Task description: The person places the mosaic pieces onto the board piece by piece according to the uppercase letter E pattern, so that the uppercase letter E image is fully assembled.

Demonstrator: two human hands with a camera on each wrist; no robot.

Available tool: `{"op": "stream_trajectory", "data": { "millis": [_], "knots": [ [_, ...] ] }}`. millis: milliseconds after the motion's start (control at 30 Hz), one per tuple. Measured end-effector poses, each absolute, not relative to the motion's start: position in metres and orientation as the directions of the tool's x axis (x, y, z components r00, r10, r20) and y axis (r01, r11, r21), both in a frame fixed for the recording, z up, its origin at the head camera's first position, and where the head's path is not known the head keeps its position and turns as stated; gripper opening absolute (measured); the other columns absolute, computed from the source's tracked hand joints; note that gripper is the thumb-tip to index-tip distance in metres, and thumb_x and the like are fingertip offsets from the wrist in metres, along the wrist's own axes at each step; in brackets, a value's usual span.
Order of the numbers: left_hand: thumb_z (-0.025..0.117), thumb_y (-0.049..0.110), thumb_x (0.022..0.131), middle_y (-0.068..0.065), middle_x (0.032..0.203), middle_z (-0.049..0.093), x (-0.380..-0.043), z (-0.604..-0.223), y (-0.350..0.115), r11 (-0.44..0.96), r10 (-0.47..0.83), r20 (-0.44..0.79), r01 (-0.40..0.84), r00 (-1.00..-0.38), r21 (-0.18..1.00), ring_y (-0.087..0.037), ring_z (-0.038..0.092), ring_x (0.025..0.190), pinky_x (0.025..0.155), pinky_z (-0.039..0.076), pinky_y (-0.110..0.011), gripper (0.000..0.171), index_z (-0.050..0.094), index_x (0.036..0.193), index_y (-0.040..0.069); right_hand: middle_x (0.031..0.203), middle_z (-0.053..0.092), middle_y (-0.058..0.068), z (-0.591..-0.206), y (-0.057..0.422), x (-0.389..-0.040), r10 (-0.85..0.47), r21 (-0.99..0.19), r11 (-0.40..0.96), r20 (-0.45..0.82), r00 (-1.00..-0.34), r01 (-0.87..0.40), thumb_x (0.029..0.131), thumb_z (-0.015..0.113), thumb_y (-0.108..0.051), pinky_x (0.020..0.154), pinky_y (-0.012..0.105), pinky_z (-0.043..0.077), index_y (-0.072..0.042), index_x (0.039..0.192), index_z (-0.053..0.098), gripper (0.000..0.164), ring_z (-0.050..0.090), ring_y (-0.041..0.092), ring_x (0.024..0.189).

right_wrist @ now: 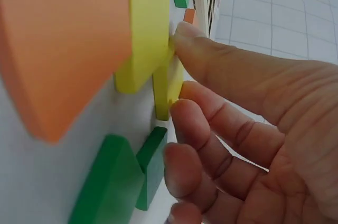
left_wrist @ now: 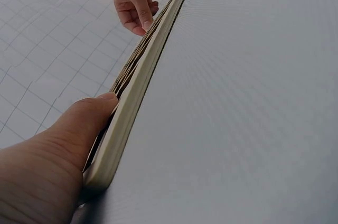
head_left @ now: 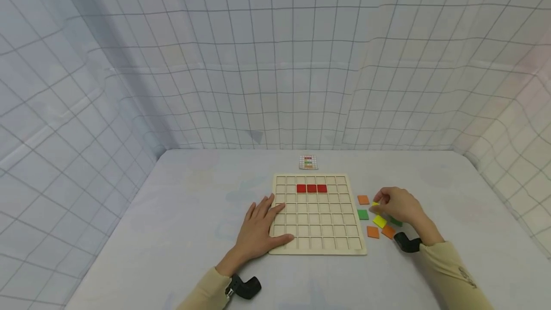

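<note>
My left hand (head_left: 258, 233) lies with fingers spread over the left edge of a cream wooden grid board (head_left: 317, 219). Its thumb rests on the board's near-left corner. Beside the board's right edge, my right hand (head_left: 398, 204) has thumb and fingertips around a yellow square tile (right_wrist: 176, 78), pinching it by its edges low over the table. Another yellow tile (head_left: 380, 221) lies close by. Around these are a green tile (head_left: 363, 215), several orange tiles (head_left: 373, 232) and more green tiles (right_wrist: 108, 182), partly under the right hand in the head view.
Three red tiles (head_left: 312, 188) sit side by side in the board's second row from the far edge. A small card (head_left: 308, 162) printed with a coloured grid lies behind the board. Grid-patterned white cloth (head_left: 310, 85) closes off the back and sides of the table.
</note>
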State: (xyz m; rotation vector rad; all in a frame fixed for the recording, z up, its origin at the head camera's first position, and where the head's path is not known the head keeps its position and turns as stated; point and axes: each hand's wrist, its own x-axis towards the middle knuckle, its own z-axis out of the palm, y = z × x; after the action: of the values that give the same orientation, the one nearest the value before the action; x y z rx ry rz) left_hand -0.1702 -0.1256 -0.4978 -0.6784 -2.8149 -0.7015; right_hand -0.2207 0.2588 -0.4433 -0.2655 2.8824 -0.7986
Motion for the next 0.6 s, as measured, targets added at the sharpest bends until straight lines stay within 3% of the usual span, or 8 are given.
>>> {"op": "stream_trajectory", "data": {
  "millis": [267,600],
  "knots": [
    [0.060,0.065,0.080,-0.012,0.154,0.024,-0.1690,-0.4964,-0.1258,0.793,0.387,0.245,0.457,-0.889,0.403,-0.027,0.017,0.141,0.112,0.008,-0.048,0.082,0.042,0.145,0.019,0.073,0.052,0.001,-0.4441,0.2619,-0.2197,-0.220,-0.549,0.827,-0.115,-0.969,-0.123,0.079,0.078,-0.021,0.055,0.031,0.037,-0.006,0.092,0.067,0.022,0.046,0.017,0.064],
    [0.059,0.066,0.080,-0.011,0.154,0.023,-0.1701,-0.4967,-0.1258,0.790,0.388,0.241,0.456,-0.890,0.411,-0.027,0.016,0.141,0.112,0.008,-0.047,0.083,0.041,0.146,0.019,0.085,0.059,0.003,-0.4451,0.2584,-0.2237,-0.222,-0.558,0.822,-0.133,-0.966,-0.112,0.079,0.076,-0.015,0.059,0.033,0.045,-0.004,0.092,0.066,0.020,0.055,0.018,0.072]
  ]
}}
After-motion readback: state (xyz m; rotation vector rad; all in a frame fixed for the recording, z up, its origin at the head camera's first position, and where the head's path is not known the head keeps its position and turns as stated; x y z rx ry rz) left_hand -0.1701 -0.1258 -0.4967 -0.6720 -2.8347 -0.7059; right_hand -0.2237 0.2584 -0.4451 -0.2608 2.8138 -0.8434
